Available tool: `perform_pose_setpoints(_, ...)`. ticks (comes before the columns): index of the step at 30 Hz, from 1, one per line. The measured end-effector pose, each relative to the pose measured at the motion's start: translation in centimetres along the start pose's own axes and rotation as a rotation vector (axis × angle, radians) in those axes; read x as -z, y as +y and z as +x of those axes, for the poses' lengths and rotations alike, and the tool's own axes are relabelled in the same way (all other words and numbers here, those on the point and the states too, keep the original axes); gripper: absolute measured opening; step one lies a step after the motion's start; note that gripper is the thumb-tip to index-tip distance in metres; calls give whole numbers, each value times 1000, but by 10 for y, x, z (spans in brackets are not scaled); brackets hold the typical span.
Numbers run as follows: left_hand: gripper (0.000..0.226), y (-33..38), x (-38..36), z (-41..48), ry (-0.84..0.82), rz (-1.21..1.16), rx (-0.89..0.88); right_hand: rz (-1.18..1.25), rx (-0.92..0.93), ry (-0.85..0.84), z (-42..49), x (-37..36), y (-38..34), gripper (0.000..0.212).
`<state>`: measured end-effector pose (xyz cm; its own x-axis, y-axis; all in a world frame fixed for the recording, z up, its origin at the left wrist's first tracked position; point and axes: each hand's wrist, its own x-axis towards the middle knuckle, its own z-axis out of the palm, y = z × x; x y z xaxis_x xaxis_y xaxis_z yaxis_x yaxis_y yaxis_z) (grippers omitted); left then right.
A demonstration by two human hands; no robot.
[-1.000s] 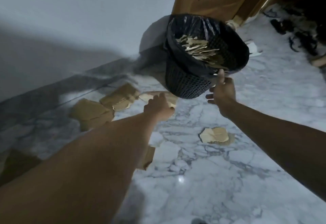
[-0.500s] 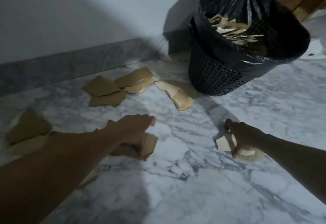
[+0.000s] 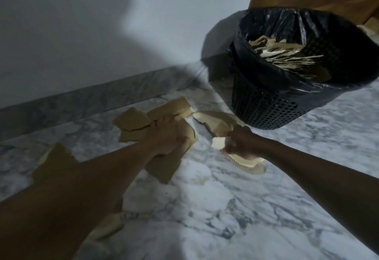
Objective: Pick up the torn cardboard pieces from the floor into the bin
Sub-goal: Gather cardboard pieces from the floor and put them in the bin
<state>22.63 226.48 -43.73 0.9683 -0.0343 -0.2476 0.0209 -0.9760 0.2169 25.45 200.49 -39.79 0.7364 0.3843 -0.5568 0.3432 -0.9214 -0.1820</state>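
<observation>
Grips a brown cardboard piece [image 3: 164, 167] in the left hand [image 3: 166, 136]. Clutches pale cardboard scraps [image 3: 249, 162] in the right hand [image 3: 241, 143], near the bin [image 3: 264, 112].

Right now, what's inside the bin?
The bin is lined with a black liner and holds a pile of torn cardboard pieces, pale edges showing. Whatever lies under that pile, and the bin's bottom, is covered.

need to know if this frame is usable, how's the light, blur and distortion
Head view: dim, a broad soft shadow covers the wall; a brighter patch lies on the marble floor between the arms; motion blur softens the left hand, right hand and their cardboard pieces; the wide lens tilts the bin.
</observation>
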Motion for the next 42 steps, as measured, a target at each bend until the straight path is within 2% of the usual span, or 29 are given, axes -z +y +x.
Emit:
perform_pose_setpoints(3,92,-1,12,31,-8,-27,48,29,6,107,28,10,-8,53)
perform_pose_setpoints(5,80,1,15,42,-40,-113,16,56,-31,186,45,11,-11,69)
perform_pose_setpoints(8,72,5,13,43,-8,-90,1,82,-38,247,62,6,-12,69)
perform_pose_setpoints(10,71,9,9,40,39,13,-80,107,-38,230,66,3,-8,74)
perform_pose_setpoints(12,75,11,3,39,19,9,-126,85,-46,199,68,-2,-3,78)
perform_pose_setpoints(16,81,6,3,48,-17,90,-50,-20,-85,219,65,-12,1,77)
perform_pose_setpoints(19,76,9,5,52,41,180,-22,-55,-62,212,65,-10,3,72)
perform_pose_setpoints(22,73,18,6,43,61,152,-41,-60,-14,124,66,-4,5,64)
perform_pose_setpoints(25,66,29,2,22,168,199,-102,-52,-3,146,63,-4,8,63)
perform_pose_setpoints(27,61,30,-8,3,263,154,-188,-42,31,196,58,-5,7,62)
perform_pose_setpoints(30,55,13,-23,-24,275,-70,-263,-7,101,246,54,4,-1,40)
perform_pose_setpoints(32,63,-6,-22,-36,201,-336,-198,85,127,201,57,20,-18,47)
perform_pose_setpoints(34,71,-30,-17,-39,159,-425,-146,136,157,167,64,40,-43,57)
perform_pose_setpoints(35,68,-44,-16,-38,137,-381,-119,117,169,164,70,48,-58,59)
perform_pose_setpoints(38,59,-75,-4,-45,82,-131,31,-34,203,156,87,57,-102,44)
perform_pose_setpoints(39,55,-81,0,-51,127,-21,7,-89,220,138,92,55,-113,43)
perform_pose_setpoints(41,43,-87,2,-61,339,250,-243,-238,266,112,99,48,-128,50)
perform_pose_setpoints(42,49,-89,-3,-68,477,283,-428,-308,285,95,103,44,-131,55)
